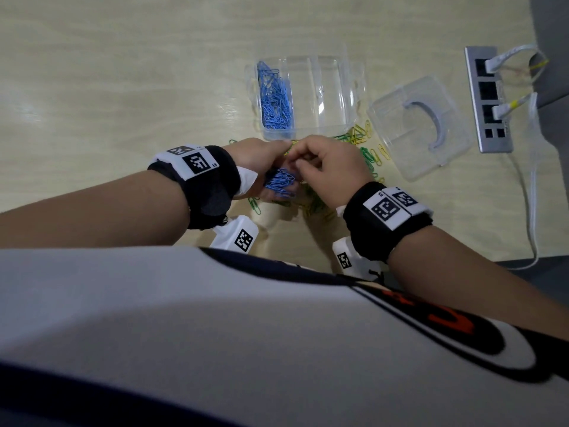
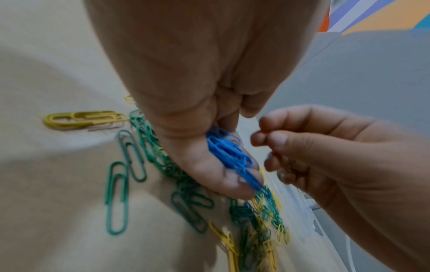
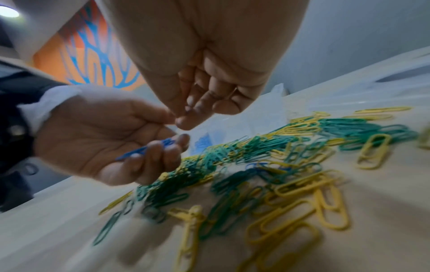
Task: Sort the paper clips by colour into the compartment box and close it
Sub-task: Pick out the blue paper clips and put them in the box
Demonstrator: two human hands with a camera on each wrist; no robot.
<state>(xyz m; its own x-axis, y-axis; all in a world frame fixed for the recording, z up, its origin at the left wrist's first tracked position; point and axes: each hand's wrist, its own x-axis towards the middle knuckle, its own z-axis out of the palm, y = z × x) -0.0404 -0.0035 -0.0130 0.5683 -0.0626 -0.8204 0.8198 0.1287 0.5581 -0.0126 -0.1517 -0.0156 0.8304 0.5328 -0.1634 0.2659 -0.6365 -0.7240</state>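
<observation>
My left hand [image 1: 258, 161] lies palm up just above the table and curls its fingers round a bunch of blue paper clips [image 1: 280, 182] [image 2: 232, 154] [image 3: 149, 149]. My right hand [image 1: 329, 171] [image 2: 325, 150] hovers right beside it with fingertips pinched together; no clip shows between them. Under both hands spreads a mixed pile of green and yellow clips [image 1: 363, 149] [image 3: 256, 156], with one blue clip in it. Beyond stands the clear compartment box [image 1: 332, 97], open, with blue clips [image 1: 275, 100] in its left compartment. Its other compartments look empty.
The clear lid [image 1: 421, 127] lies loose to the right of the box. Farther right, a grey socket panel [image 1: 488, 100] is set in the table, with white cables plugged in. A few stray green and yellow clips [image 2: 116, 198] lie left of the pile.
</observation>
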